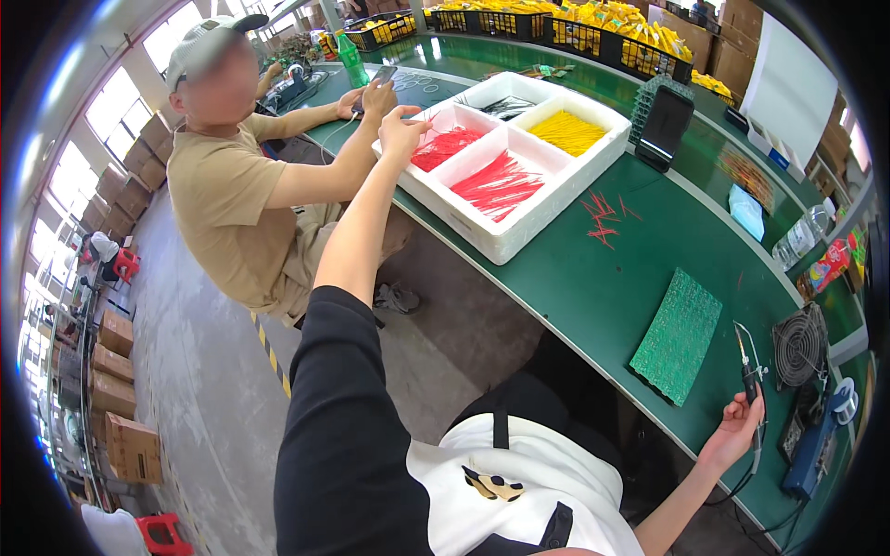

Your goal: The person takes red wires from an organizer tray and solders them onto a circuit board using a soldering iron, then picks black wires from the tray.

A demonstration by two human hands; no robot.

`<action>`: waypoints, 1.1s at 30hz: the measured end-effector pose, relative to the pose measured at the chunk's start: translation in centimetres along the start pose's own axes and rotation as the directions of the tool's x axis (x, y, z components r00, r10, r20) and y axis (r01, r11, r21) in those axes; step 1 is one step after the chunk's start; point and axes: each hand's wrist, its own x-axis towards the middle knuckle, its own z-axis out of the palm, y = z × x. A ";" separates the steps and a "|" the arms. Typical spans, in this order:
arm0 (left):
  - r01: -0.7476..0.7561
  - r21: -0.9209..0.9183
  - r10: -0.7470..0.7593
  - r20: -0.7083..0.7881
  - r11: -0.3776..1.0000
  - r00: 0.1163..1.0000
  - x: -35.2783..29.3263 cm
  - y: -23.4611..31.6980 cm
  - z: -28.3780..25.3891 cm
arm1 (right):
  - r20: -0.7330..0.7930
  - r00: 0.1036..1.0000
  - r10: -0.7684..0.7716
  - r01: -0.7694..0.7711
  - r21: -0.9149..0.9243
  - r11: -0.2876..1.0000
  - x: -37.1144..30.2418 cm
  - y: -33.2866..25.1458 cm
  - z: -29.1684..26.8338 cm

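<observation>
My left arm stretches across to a white foam box (501,243) split into compartments. There my left hand (402,132) is at the left compartment of short red wires (445,148), fingertips drawn together; what they pinch is too small to make out. Longer red wires (499,188) fill the front compartment, yellow wires (567,132) the right one, and dark wires (506,107) the back one. At the lower right my right hand (734,431) grips a soldering iron (749,375), its tip pointing away from me. Left of it lies a green circuit board panel (679,335).
Loose red wires (603,221) lie on the green table (593,287). A fan (799,347), a solder spool (843,403) and a blue soldering station (810,459) stand at right. A phone (664,128) leans beyond the box. A co-worker (232,185) sits at left holding a phone.
</observation>
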 end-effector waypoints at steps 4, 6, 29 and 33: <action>-0.156 -0.125 0.151 -0.051 0.980 0.987 0.2 1.8 1.2 | 0.052 0.998 0.021 -0.022 0.020 1.000 0.1 0.1 -1.2; -0.212 -0.446 0.300 0.137 0.870 0.944 -2.0 7.2 2.5 | 0.029 1.000 0.008 -0.009 0.036 0.999 0.2 0.3 -1.3; -0.746 -0.016 0.588 0.626 0.666 0.512 -19.1 16.8 13.3 | -0.227 0.964 -0.141 0.174 0.132 0.976 -0.6 -0.9 0.8; -0.702 -0.352 0.723 0.605 0.618 0.333 -24.7 17.9 14.0 | -0.231 0.959 -0.164 0.209 0.185 0.960 -0.3 -0.6 0.4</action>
